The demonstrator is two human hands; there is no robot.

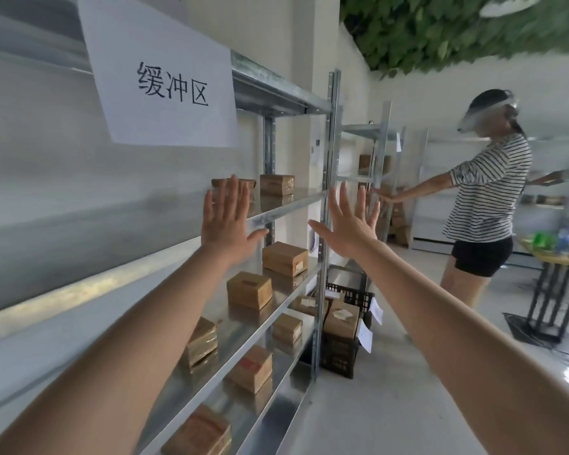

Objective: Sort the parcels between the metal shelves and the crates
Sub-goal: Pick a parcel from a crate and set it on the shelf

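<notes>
Brown parcels (284,258) sit on the metal shelves (289,205) just beyond and below both raised hands. More fill the black crate (339,356) at the shelves' far end. The left hand (225,224) and right hand (347,228) are released, fingers (234,192) straight and spread, holding nothing.

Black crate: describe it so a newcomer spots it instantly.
Follow the long metal shelves on the left to their far end post. On the floor just past it stands the black crate. Unlike the cardboard around it, it is dark and lattice-walled, with brown parcels and white slips sticking out.
</notes>
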